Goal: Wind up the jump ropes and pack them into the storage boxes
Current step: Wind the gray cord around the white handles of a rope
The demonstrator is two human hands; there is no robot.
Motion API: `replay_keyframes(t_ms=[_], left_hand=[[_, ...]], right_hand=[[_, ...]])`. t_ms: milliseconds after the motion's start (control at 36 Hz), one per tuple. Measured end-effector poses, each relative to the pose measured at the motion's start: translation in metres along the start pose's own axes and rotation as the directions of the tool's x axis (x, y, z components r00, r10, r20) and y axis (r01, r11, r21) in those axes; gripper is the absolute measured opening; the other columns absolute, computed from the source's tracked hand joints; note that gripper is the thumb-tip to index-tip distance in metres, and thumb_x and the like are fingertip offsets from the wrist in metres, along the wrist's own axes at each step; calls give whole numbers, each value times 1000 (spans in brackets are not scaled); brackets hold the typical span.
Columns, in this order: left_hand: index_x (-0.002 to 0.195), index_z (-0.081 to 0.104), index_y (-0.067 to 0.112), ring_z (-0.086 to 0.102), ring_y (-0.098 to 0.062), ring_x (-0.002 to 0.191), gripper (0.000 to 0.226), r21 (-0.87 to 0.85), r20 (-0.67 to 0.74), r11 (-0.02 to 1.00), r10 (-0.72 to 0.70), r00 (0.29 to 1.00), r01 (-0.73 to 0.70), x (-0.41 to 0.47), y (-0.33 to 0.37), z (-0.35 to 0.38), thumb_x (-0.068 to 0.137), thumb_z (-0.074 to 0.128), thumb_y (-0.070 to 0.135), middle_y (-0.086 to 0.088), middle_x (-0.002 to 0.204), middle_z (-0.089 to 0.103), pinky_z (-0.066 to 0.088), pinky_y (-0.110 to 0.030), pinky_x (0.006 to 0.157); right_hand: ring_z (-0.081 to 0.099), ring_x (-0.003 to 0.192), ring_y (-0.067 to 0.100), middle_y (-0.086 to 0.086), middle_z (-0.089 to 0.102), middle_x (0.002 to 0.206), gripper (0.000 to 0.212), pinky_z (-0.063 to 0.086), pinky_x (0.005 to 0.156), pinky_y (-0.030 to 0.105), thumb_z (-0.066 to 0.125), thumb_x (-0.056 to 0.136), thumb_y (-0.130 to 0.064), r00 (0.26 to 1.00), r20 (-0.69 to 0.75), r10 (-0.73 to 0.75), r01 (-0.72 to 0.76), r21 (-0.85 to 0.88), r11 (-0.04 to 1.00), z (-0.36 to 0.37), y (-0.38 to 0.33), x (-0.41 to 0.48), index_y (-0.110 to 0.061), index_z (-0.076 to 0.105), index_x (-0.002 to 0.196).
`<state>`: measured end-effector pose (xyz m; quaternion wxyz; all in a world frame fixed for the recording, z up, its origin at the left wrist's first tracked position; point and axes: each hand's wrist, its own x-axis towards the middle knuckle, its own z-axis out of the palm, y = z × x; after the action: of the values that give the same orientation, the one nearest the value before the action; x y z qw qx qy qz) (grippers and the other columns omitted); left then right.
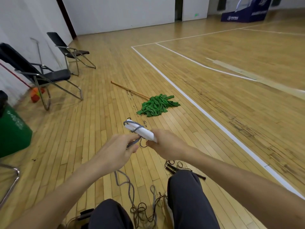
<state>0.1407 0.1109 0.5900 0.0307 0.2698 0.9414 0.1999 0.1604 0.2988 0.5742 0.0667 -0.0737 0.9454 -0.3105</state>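
Note:
My right hand grips the white handles of a jump rope, held out in front of me and pointing away to the left. A grey rope is looped around those handles. My left hand pinches the grey rope just below the handles. The rest of the grey rope trails down to the floor between my knees. A dark brown jump rope lies tangled on the floor there, and another dark rope with black handles lies by my right knee. No storage box is in view.
A green mop with a wooden stick lies on the wooden floor ahead. Two black folding chairs stand at the left wall. A green bin stands at the far left, and a chair's metal frame is below it.

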Motion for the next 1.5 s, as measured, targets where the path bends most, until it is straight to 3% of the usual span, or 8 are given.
replay_keyframes(t_ms=[222, 528, 833, 944, 1111, 1250, 1361, 1500], left_hand=[[122, 70, 24, 64, -10, 86, 24, 185, 15, 976, 114, 993, -115, 3, 4, -3, 101, 57, 26, 6, 96, 72, 53, -36, 81], [106, 73, 27, 56, -2, 79, 18, 280, 184, 924, 213, 960, -259, 6, 3, -20, 95, 65, 38, 14, 88, 68, 49, -28, 80], [79, 72, 21, 65, -1, 67, 29, -178, 230, 977, 159, 960, -119, 4, 2, -35, 62, 94, 31, 12, 69, 71, 47, -13, 60], [76, 71, 10, 64, -19, 63, 25, -538, 307, 843, 206, 929, -9, 3, -3, -38, 63, 91, 19, -11, 72, 71, 49, -25, 57], [73, 72, 15, 55, -13, 53, 43, -804, 321, 588, 309, 895, 85, 3, -15, -23, 60, 91, 51, -3, 65, 63, 43, -20, 48], [68, 73, 18, 52, -17, 57, 43, -918, 264, 358, 232, 936, 171, 4, -21, 0, 57, 93, 54, -3, 68, 61, 42, -26, 47], [82, 66, 9, 50, -16, 58, 18, -961, 212, 177, -21, 977, 213, -3, -9, 7, 75, 76, 23, -7, 72, 60, 40, -22, 42], [76, 72, 18, 38, -15, 57, 32, -943, 126, 273, -240, 963, 191, 2, 2, 15, 102, 53, 19, -7, 67, 45, 35, -28, 55]], right_hand=[[48, 69, 17, -1, 52, 85, 21, 40, 61, 30, 48, 107, -29, 995, 44, 94, -82, -209, 974, 10, 3, 2, -13, 51, 119], [43, 60, 9, -1, 50, 79, 34, 33, 52, 23, 55, 104, -27, 953, 275, 125, -16, -366, 931, 7, -3, -8, -9, 53, 133], [44, 61, 10, -5, 50, 75, 13, 34, 56, 25, 57, 103, -30, 868, 487, -97, 250, -260, 933, -8, -8, -30, -17, 54, 103], [45, 60, 11, -5, 51, 74, 13, 36, 56, 27, 57, 103, -33, 849, 485, -208, 324, -168, 931, -14, -8, -37, -22, 50, 98], [44, 58, 7, -6, 52, 74, 15, 38, 55, 22, 58, 102, -32, 838, 417, -351, 381, 13, 924, -18, -12, -42, -24, 50, 92], [43, 53, 5, -8, 49, 70, 14, 38, 53, 18, 60, 102, -26, 857, 300, -419, 403, 118, 908, -22, -14, -40, -23, 52, 90], [45, 51, 5, -9, 50, 69, 11, 37, 50, 17, 61, 101, -25, 883, 198, -426, 396, 176, 901, -19, -11, -37, -25, 54, 92], [39, 47, 5, -8, 48, 63, 20, 35, 47, 19, 59, 102, -26, 930, 65, -363, 339, 241, 910, -12, -10, -31, -25, 53, 83]])
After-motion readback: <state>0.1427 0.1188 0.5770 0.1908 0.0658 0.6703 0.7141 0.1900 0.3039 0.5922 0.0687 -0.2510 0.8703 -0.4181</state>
